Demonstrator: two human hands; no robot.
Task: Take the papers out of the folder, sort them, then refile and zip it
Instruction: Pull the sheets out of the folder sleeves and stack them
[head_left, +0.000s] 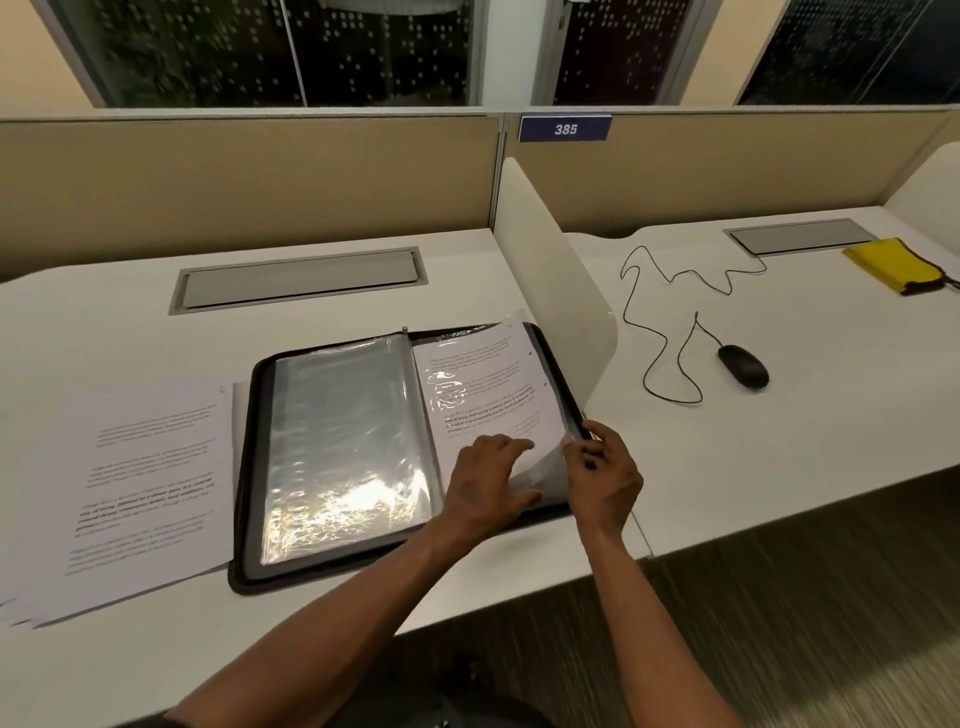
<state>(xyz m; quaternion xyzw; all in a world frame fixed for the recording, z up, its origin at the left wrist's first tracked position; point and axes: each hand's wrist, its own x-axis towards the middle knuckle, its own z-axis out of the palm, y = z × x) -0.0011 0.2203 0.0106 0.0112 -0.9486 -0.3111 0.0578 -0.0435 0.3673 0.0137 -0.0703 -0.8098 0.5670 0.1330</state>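
A black zip folder (248, 467) lies open on the white desk, with clear plastic sleeves (343, 441) on its left half. On the right half a printed sheet (483, 384) sits partly in a sleeve, its lower corner lifted. My left hand (488, 478) lies on the sheet's lower part with the fingers spread over it. At the lower right corner, my right hand (602, 467) pinches the edge of the plastic sleeve. A stack of printed papers (145, 483) lies on the desk to the left of the folder.
A white divider panel (550, 270) stands just right of the folder. Beyond it on the neighbouring desk are a black wired mouse (743, 365) and a yellow pouch (896, 265). A grey cable hatch (298, 280) is set into the desk behind the folder.
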